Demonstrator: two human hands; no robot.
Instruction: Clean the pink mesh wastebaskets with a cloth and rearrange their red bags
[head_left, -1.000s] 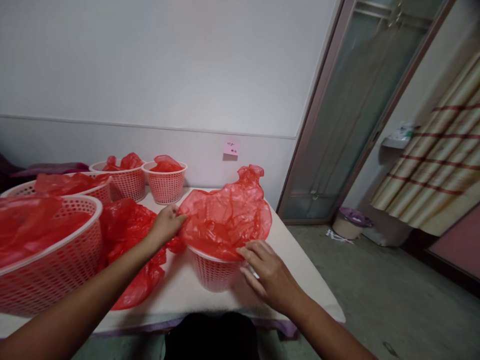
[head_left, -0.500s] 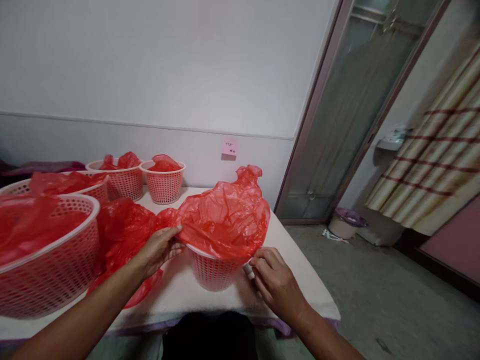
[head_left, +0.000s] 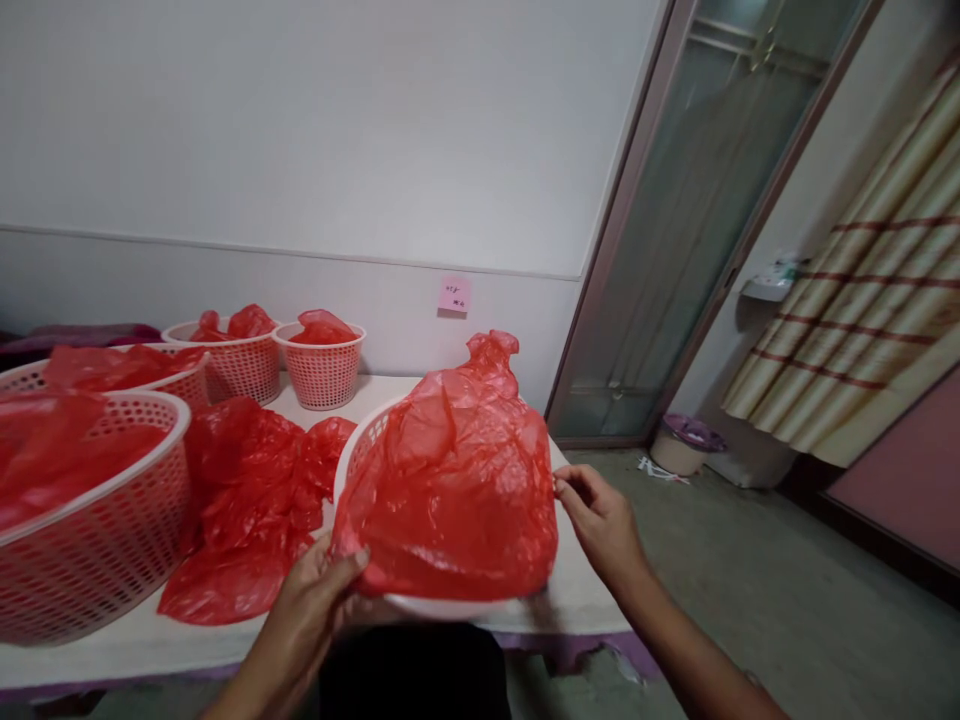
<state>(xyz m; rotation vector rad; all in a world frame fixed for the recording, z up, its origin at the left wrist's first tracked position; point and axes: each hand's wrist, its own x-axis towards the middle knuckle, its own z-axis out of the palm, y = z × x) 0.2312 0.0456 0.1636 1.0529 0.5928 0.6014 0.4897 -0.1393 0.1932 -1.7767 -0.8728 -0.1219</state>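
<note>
A white plastic mesh basket (head_left: 367,437) tilts toward me near the table's front edge. Over its opening lies a thin red plastic bag (head_left: 450,480), which hides most of it. At the front left, my left hand (head_left: 319,590) is closed on the bag's edge, thumb on top and fingers partly hidden beneath. My right hand (head_left: 600,520) pinches the bag's right side between thumb and fingertips. Another crumpled red bag (head_left: 240,490) lies on the table left of the basket.
Several bag-lined baskets stand left and behind, including a large one (head_left: 90,560) and a small one (head_left: 322,375). The white-covered table (head_left: 585,600) meets a wall bearing a pink note (head_left: 454,295). On the floor at right is a waste bin (head_left: 679,450).
The basket has tipped toward me, and the bag now spreads over its front rim. My left hand moved down and nearer. My right hand moved outward and slightly up.
</note>
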